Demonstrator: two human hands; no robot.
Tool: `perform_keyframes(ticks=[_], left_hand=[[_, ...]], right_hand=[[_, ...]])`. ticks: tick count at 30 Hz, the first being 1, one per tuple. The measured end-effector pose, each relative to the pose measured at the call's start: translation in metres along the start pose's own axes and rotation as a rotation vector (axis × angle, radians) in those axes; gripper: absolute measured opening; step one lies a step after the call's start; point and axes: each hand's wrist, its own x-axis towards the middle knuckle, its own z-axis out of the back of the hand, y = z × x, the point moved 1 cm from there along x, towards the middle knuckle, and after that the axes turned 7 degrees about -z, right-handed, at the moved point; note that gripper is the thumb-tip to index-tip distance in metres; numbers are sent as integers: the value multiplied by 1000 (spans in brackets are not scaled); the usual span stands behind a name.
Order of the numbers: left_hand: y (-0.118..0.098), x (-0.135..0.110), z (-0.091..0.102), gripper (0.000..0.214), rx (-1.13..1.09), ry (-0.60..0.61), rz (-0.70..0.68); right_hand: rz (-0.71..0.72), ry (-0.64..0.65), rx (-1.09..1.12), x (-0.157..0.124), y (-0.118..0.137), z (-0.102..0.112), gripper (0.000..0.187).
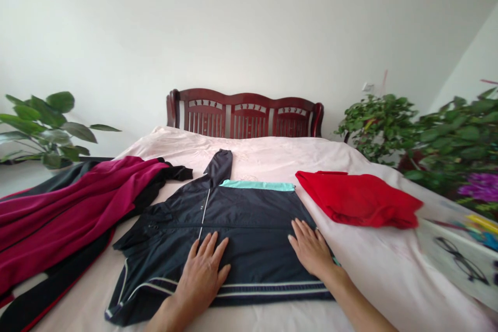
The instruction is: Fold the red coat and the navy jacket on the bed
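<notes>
A dark navy jacket (249, 212) with white piping lies spread flat on the bed, its collar end to the left. One sleeve sticks up toward the headboard, and a turquoise strip shows along the far edge of the body. My left hand (204, 270) rests flat on the jacket near its middle, fingers spread. Toward the hem on the right, my right hand (311, 249) also lies flat on the cloth with its fingers stretched out. Neither hand grips the fabric.
Magenta and black clothes (85, 197) lie on the left. A folded red garment (358, 198) is at the right, with glasses (461, 259) beyond it near the edge. A wooden headboard (249, 114) stands behind the pink bedsheet (268, 153). Leafy plants (379, 124) flank the bed.
</notes>
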Motion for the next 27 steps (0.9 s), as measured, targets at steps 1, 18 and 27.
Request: perform_keyframes(ticks=[1, 18, 27], left_hand=[[-1, 0, 0, 55, 1, 5, 1], [50, 69, 10, 62, -110, 206, -252], [108, 102, -6, 53, -85, 171, -168]], right_hand=[[-8, 59, -13, 3, 1, 4, 60], [554, 205, 243, 79, 118, 22, 63], [315, 45, 147, 142, 2, -23, 61]])
